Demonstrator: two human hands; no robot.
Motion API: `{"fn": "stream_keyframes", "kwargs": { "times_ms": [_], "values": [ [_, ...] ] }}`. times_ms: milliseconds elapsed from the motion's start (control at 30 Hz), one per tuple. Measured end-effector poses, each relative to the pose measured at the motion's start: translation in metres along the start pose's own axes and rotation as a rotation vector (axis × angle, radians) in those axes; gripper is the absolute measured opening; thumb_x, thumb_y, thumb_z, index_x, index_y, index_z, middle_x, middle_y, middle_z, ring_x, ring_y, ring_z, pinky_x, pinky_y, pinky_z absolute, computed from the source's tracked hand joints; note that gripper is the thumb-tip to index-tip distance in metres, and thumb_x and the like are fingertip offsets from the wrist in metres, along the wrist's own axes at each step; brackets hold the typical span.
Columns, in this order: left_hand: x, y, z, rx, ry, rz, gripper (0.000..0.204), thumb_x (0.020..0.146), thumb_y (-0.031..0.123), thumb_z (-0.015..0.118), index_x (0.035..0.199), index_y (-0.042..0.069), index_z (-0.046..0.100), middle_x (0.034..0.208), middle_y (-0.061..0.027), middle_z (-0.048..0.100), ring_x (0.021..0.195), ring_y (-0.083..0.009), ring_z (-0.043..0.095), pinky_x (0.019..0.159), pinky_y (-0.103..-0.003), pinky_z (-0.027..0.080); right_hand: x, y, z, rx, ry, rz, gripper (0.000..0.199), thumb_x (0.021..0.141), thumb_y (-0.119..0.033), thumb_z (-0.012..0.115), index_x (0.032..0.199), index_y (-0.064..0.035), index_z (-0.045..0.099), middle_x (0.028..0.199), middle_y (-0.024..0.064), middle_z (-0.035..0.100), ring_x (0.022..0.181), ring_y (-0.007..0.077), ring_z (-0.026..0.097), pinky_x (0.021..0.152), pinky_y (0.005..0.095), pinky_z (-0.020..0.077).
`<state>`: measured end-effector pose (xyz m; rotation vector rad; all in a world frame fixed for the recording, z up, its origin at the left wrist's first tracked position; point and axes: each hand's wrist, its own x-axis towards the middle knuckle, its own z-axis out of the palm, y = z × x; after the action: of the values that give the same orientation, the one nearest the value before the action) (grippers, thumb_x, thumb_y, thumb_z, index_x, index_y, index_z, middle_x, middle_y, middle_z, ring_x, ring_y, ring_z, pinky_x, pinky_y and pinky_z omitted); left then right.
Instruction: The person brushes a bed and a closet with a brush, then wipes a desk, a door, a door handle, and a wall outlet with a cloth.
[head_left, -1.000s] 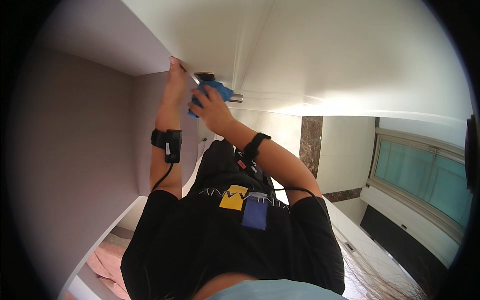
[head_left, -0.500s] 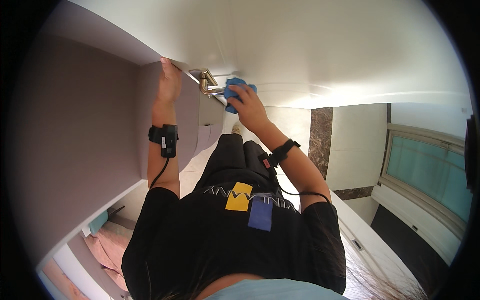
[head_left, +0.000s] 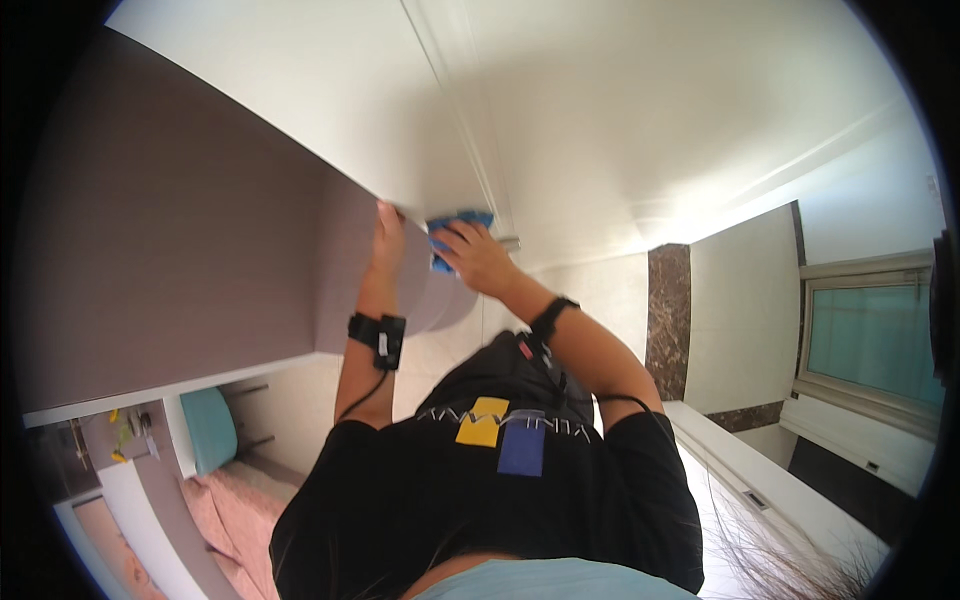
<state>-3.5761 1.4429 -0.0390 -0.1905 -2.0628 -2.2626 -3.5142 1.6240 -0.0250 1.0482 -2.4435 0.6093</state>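
Both hands are up at the cabinet's [head_left: 200, 230] top corner: left hand [head_left: 386, 232] flat against the edge, right hand [head_left: 478, 257] closed on a blue cloth [head_left: 452, 226]. Probably best if the cloth is kept pressed flat and the cabinet steadied throughout.

Daylight enters from the window [head_left: 865, 330] at right, leaving the white ceiling [head_left: 640, 110] bright. The cabinet side [head_left: 170, 260] is shadowed. Fisheye bending and black vignetting mark the rim.

A single wide fisheye view, worn on the head, looks steeply up along the person's black-shirted chest and both raised forearms toward the white ceiling [head_left: 620, 110]. The grey-brown cabinet panel [head_left: 170, 260] sits close on the left; the green-tinted window [head_left: 870, 320] is far off right. Straight edges bend near the dark rim.
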Motion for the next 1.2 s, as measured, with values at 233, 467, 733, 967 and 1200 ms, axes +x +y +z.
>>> {"fn": "stream_keyframes", "kwargs": {
  "times_ms": [233,467,733,967,1200],
  "values": [
    [0.008,0.031,0.012,0.059,-0.265,0.008,0.074,0.091,0.058,0.023,0.137,0.0,0.026,0.138,-0.0106,0.033,0.129,-0.0212,0.029,0.106,-0.035,0.023,0.037,-0.023,-0.166,0.21,0.458,0.185,0.036,0.062,0.004,0.06,0.096,-0.0064,0.062,0.11,0.0097,0.054,0.099,0.0311,0.049,0.084,0.0425,0.0422],
    [-0.032,0.197,0.125,-0.408,-0.164,-0.008,0.084,0.083,0.067,0.033,0.134,0.001,0.03,0.136,-0.0124,0.036,0.125,-0.0258,0.037,0.102,-0.04,0.033,0.079,-0.061,-0.24,-0.293,0.615,-0.003,0.043,0.068,-0.018,0.065,0.11,-0.02,0.062,0.127,0.0016,0.047,0.112,0.0321,0.043,0.095,0.0428,0.0352],
    [-0.039,0.176,0.135,-0.285,0.03,0.055,0.058,0.096,0.047,0.022,0.125,0.001,0.04,0.117,-0.0114,0.052,0.103,-0.0191,0.052,0.086,-0.032,0.045,-0.024,-0.012,-0.16,-0.347,0.232,-0.103,0.046,0.072,-0.022,0.056,0.118,-0.0242,0.055,0.132,-0.0051,0.042,0.116,0.0211,0.043,0.082,0.0353,0.0407],
    [-0.042,0.185,0.136,-0.226,0.094,0.242,0.086,0.081,0.072,0.025,0.137,0.006,0.025,0.138,-0.0097,0.032,0.123,-0.0269,0.035,0.103,-0.041,0.03,-0.059,0.019,-0.136,-0.194,0.605,0.286,0.052,0.07,-0.005,0.058,0.119,-0.0197,0.055,0.138,0.0111,0.03,0.122,0.0436,0.03,0.096,0.0537,0.0321],
    [-0.044,0.155,0.115,-0.178,0.296,0.163,0.095,0.077,0.078,0.02,0.138,0.005,0.023,0.141,-0.0109,0.026,0.129,-0.0305,0.025,0.106,-0.045,0.022,-0.076,0.028,-0.128,-0.021,0.375,0.165,0.051,0.073,-0.008,0.055,0.123,-0.0187,0.052,0.139,0.0088,0.032,0.123,0.0418,0.032,0.102,0.0569,0.0234]
  ]
}}
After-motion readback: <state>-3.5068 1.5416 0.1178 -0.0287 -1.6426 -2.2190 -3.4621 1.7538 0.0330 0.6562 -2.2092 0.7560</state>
